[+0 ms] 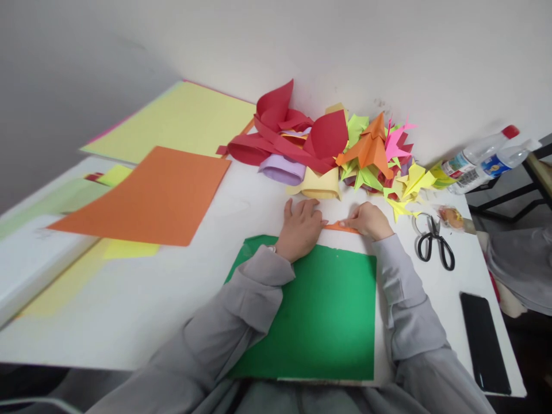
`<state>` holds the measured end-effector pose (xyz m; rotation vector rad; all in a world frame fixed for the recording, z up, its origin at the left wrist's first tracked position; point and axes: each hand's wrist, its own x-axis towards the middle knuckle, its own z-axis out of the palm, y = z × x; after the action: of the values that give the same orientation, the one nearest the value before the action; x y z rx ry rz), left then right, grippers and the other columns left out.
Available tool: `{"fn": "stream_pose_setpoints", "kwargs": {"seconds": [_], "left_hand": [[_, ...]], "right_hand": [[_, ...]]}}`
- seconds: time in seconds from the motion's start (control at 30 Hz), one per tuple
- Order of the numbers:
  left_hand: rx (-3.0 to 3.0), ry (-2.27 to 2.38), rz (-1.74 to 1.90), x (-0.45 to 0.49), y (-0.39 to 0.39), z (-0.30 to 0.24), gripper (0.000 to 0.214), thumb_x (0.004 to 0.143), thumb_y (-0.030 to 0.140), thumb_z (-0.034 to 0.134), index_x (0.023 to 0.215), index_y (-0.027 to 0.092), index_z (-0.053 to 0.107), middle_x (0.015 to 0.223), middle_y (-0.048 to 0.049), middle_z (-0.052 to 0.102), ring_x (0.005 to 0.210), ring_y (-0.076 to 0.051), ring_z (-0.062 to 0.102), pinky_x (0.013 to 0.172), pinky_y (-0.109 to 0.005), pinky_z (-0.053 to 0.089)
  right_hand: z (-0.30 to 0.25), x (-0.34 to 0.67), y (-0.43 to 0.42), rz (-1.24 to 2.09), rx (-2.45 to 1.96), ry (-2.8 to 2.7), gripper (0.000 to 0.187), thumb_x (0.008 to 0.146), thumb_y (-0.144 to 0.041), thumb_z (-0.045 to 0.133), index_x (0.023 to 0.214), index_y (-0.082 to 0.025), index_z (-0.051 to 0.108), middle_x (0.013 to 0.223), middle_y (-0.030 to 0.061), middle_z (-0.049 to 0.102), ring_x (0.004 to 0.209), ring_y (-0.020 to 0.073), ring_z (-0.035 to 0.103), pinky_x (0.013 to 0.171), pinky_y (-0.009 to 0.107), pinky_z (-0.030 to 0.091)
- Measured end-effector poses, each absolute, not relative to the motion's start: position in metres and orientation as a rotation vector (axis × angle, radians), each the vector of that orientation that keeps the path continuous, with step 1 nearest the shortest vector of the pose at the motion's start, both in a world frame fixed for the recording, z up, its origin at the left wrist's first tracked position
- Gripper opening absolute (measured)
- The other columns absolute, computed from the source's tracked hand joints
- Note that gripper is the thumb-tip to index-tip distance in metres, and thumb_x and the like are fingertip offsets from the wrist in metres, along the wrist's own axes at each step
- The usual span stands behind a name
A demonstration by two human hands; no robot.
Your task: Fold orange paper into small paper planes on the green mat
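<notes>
Closest to you lies a green sheet (328, 313) on the white table (150, 293), your grey sleeves (241, 310) crossing its left and right edges. At its far edge, toward 12 o'clock, your left hand (299, 229) presses down flat, fingers spread and holding nothing, its thumb side beside a small orange paper strip (340, 227). Your right hand (368, 221) sits at 3 o'clock of the left, fingertips pinching the right end of that strip against the table. The strip lies between both hands, just beyond the green sheet.

At 12 o'clock of your hands a heap of folded coloured papers (340, 149) rests against the wall. At 3 o'clock of your right hand lie black scissors (433, 244), with a dark phone (483, 339) at 5 o'clock near the table edge. Two plastic bottles (483, 158) lie at 2 o'clock. At 10 o'clock a large orange sheet (150, 192) overlaps yellow sheets (181, 118).
</notes>
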<state>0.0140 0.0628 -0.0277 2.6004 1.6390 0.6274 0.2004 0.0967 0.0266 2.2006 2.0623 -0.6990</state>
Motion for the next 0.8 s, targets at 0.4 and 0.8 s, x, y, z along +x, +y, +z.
{"fn": "stream_pose_setpoints", "kwargs": {"seconds": [0.4, 0.8], "left_hand": [[2.391, 1.438, 0.565, -0.002, 0.076, -0.02, 0.028, 0.091, 0.028, 0.04, 0.085, 0.016, 0.064, 0.126, -0.0141, 0.053, 0.12, -0.028, 0.043, 0.106, -0.056, 0.026], [2.456, 1.491, 0.514, 0.001, 0.075, -0.024, 0.029, 0.09, 0.025, 0.039, 0.088, 0.014, 0.065, 0.13, -0.0175, 0.052, 0.123, -0.031, 0.041, 0.108, -0.057, 0.021]], "right_hand": [[0.027, 0.201, 0.096, -0.725, 2.191, 2.091, 0.034, 0.065, -0.055, 0.073, 0.068, -0.021, 0.071, 0.063, 0.0021, 0.067, 0.064, 0.0157, 0.06, 0.052, 0.023, 0.035], [0.029, 0.199, 0.095, -0.737, 2.195, 2.11, 0.031, 0.066, -0.05, 0.073, 0.067, -0.019, 0.071, 0.065, 0.0028, 0.069, 0.064, 0.0148, 0.058, 0.05, 0.022, 0.033]]}}
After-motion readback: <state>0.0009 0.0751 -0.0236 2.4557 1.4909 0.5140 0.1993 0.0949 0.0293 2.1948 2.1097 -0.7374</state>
